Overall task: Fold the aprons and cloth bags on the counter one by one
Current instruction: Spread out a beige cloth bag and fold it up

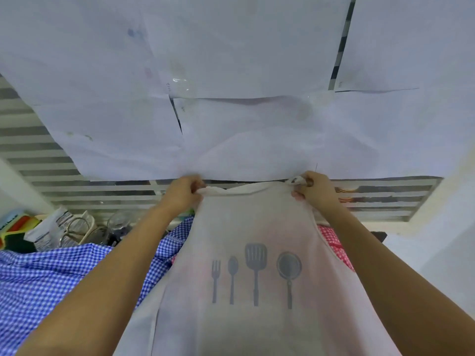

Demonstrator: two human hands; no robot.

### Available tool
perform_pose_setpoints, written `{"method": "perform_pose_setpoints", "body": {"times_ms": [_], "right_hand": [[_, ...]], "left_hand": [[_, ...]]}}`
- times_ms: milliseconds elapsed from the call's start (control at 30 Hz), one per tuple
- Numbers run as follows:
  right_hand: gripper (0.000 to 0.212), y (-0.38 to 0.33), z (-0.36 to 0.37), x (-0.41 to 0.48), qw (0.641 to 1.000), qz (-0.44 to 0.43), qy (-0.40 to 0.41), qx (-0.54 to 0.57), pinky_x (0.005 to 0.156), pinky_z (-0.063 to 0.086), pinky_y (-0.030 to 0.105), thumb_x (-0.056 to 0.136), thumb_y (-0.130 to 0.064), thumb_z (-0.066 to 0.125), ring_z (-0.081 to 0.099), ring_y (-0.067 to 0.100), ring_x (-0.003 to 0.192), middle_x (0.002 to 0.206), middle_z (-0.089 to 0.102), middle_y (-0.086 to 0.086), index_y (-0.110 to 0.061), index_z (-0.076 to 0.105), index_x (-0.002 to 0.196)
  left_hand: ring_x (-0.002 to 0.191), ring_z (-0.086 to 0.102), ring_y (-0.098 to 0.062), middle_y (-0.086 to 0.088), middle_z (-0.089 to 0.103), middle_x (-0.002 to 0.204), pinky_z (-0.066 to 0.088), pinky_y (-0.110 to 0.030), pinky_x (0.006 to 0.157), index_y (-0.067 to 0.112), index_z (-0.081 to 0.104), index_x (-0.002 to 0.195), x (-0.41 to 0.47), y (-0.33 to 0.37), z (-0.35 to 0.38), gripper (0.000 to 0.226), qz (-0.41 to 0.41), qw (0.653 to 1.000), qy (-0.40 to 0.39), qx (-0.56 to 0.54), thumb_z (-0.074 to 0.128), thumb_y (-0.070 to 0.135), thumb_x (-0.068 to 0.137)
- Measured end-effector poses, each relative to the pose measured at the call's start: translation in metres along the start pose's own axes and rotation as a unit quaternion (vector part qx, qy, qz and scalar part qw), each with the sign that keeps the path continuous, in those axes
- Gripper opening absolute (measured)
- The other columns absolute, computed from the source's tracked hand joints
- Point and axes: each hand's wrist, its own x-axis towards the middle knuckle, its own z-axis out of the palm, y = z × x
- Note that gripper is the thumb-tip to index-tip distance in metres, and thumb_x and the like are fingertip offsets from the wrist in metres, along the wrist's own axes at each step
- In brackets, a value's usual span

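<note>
The left hand [183, 192] pinches one top corner of the white apron [257, 227] and the right hand [314, 191] the other, holding it up over the checked cloths [51, 278], where a slipping grip could dump it; print on the packet [47, 228] is too blurred to read, and the apron bears only utensil pictures.

I read apron [257, 227]: thin matt white cloth, faintly see-through, flat grey print | blue checked cloth [51, 278], left: soft matt weave, rumpled | red checked cloth [334, 242], right: same weave | sheets [231, 47], far: smooth matt paper | tape [180, 82]: glossy clear plastic | jar [120, 223], far left: shiny clear glass
</note>
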Motion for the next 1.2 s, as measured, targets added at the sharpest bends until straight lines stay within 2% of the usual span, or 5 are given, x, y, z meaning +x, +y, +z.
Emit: {"method": "perform_pose_setpoints", "body": {"times_ms": [167, 433, 767, 1000, 1200], "right_hand": [[0.015, 0.028, 0.028, -0.007, 0.996, -0.010, 0.087, -0.018, 0.066, 0.039, 0.021, 0.090, -0.004, 0.059, 0.054, 0.014, 0.081, 0.092, 0.059, -0.001, -0.013, 0.057, 0.102], [0.015, 0.051, 0.040, -0.028, 0.975, 0.047, 0.202, 0.083, 0.076, 0.048, 0.027, 0.094, -0.010, 0.055, 0.050, 0.021, 0.090, 0.103, 0.048, 0.006, -0.010, 0.044, 0.104], [0.034, 0.137, 0.042, -0.170, 0.948, -0.148, 0.005, -0.280, 0.111, 0.032, 0.047, 0.086, -0.005, 0.059, 0.037, 0.036, 0.132, 0.138, 0.049, 0.014, -0.007, 0.059, 0.120], [0.082, 0.193, 0.035, -0.217, 0.897, 0.072, -0.124, -0.418, 0.110, 0.019, 0.059, 0.079, -0.069, 0.020, 0.011, 0.046, 0.143, 0.159, 0.016, 0.011, -0.029, 0.022, 0.151], [0.077, 0.176, 0.025, -0.201, 0.896, 0.121, -0.152, -0.400, 0.115, 0.003, 0.055, 0.091, -0.061, 0.041, -0.012, 0.038, 0.145, 0.160, -0.013, 0.006, -0.036, 0.000, 0.151]], "left_hand": [[0.074, 0.054, -0.013, -0.002, 0.060, 0.087, 0.040, -0.007, 0.064, 0.006, 0.061, 0.098, -0.001, -0.010, 0.037, 0.020, 0.069, 0.990, 0.100, -0.072, 0.055, -0.008, 0.084], [0.048, 0.051, -0.003, 0.005, 0.057, 0.057, 0.041, -0.023, 0.055, 0.019, 0.051, 0.065, -0.039, -0.035, 0.082, 0.028, -0.034, 0.995, -0.086, -0.031, 0.066, 0.023, 0.088], [0.084, 0.060, -0.016, 0.001, 0.062, 0.092, 0.044, -0.023, 0.077, 0.020, 0.054, 0.098, -0.140, -0.076, 0.096, 0.022, -0.184, 0.944, -0.223, 0.156, 0.054, 0.041, 0.091], [0.142, 0.020, -0.036, -0.017, 0.021, 0.154, 0.014, -0.040, 0.117, 0.013, 0.017, 0.149, -0.180, -0.145, 0.073, 0.087, -0.259, 0.915, -0.123, 0.283, 0.060, 0.054, 0.084], [0.094, 0.061, -0.041, -0.027, 0.065, 0.098, 0.048, -0.039, 0.077, -0.009, 0.064, 0.093, -0.193, -0.161, 0.036, 0.026, -0.322, 0.932, 0.079, 0.147, 0.058, 0.016, 0.089]]}}
